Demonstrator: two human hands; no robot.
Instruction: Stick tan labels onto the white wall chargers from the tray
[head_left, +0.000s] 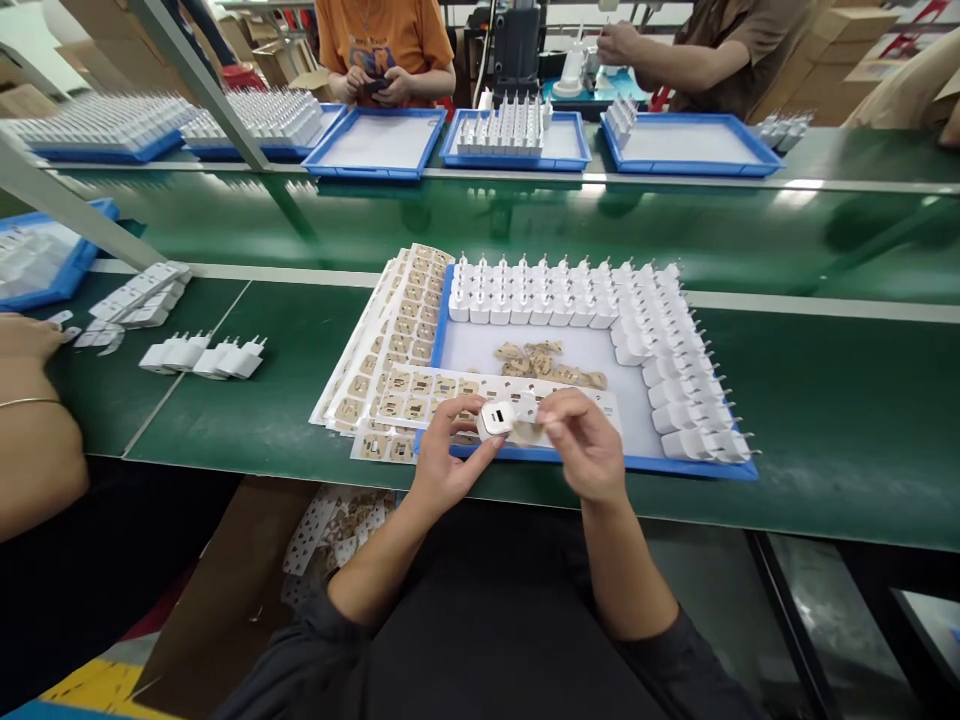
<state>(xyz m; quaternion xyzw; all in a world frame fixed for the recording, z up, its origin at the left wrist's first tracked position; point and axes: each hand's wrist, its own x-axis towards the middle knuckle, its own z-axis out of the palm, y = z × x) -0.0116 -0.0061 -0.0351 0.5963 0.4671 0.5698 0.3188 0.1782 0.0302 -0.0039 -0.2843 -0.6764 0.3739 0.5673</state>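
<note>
Between the thumb and fingers of my left hand (446, 455) is a white USB charger (496, 419), its port face turned up toward me. My right hand (587, 440) pinches a small clear film piece (527, 408) close beside the charger; its outline is blurred. Below both hands a printed sticker sheet (450, 396) lies across the front of a blue-rimmed tray (675, 466). Rows of white chargers (551, 300) with prongs up line the tray's back and right side. A pile of brown peeled sticker scraps (547, 362) sits in its middle.
More sticker sheets (405, 330) are stacked left of the tray. Loose chargers (202, 355) stand farther left, near another person's arm (37, 430). Across the green conveyor belt (480, 220), other people sit behind blue trays (375, 145). An open cardboard box (240, 570) is below the table edge.
</note>
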